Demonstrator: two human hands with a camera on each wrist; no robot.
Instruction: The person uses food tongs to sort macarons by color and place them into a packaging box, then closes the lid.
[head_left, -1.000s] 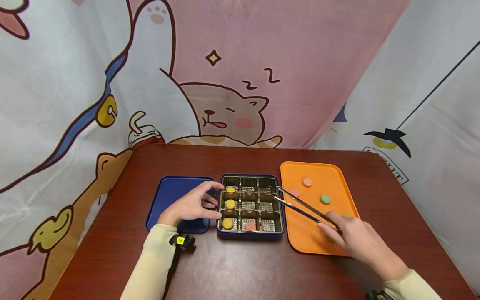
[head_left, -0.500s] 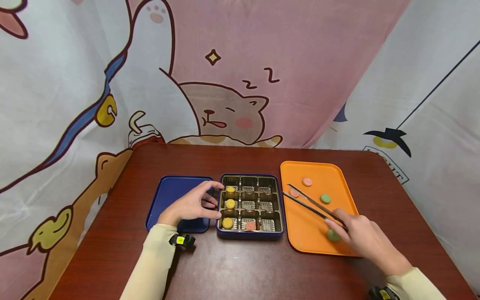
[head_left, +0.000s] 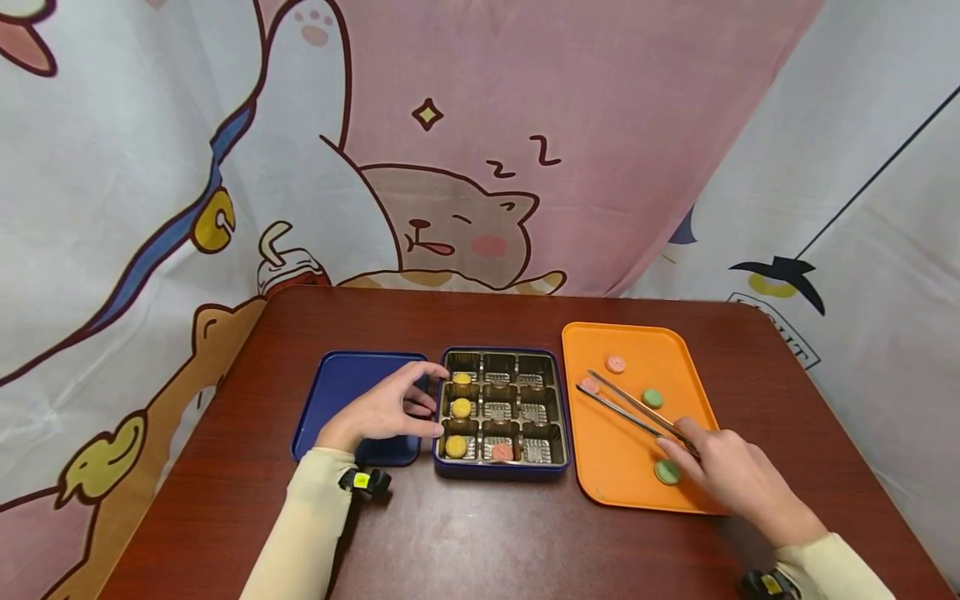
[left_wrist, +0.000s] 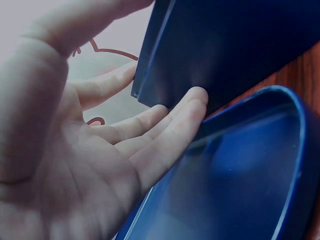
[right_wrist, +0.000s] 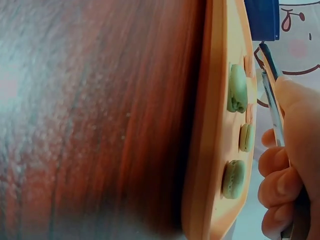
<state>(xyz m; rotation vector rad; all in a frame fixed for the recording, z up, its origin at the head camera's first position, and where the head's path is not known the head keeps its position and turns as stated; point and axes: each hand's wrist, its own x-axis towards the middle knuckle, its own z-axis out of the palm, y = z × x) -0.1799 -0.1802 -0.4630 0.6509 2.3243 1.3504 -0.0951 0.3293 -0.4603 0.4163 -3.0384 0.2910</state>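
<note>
My right hand (head_left: 738,475) grips metal tongs (head_left: 630,410) over the orange tray (head_left: 611,483). Their parted tips are at the nearer pink macaron (head_left: 590,385); whether they touch it I cannot tell. A second pink macaron (head_left: 615,363) and green macarons (head_left: 652,399) lie on that tray, three green ones showing in the right wrist view. With extended fingers (left_wrist: 175,135), my left hand (head_left: 390,407) rests against the left side of the blue box (head_left: 501,472). Inside the box's divided insert, yellow macarons (head_left: 461,408) occupy the left column and a pink macaron (head_left: 502,452) sits front middle.
Left of the box lies a blue lid (head_left: 330,400), partly under my left hand and wrist. Everything stands on a dark reddish wooden table (head_left: 480,542). A printed cloth (head_left: 600,150) hangs behind the table and along its sides.
My right hand has drawn the tongs rightward, from the box's right edge to the pink macaron on the tray. The left hand and box have stayed put.
</note>
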